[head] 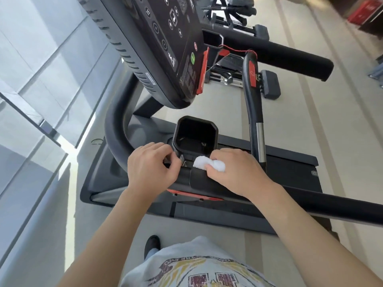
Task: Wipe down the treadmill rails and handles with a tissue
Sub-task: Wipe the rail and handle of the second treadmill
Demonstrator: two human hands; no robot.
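A black treadmill fills the view, its near handrail [335, 208] running from the middle out to the right. My right hand [234, 172] grips a crumpled white tissue [207, 163] and presses it onto the rail's black top just below the cup holder [195, 134]. My left hand [151, 166] is curled round the rail's bend at the cup holder's left corner. The curved left upright [113, 129] rises behind it. The far handrail [290, 56] and an inner grip bar [253, 104] with a red pad lie beyond.
The tilted console [165, 38] with its buttons and red safety key hangs above the hands. Dumbbells and a rack [267, 83] sit on the floor behind the treadmill. Window panels [41, 79] line the left. My shoe [152, 245] stands on the pale floor.
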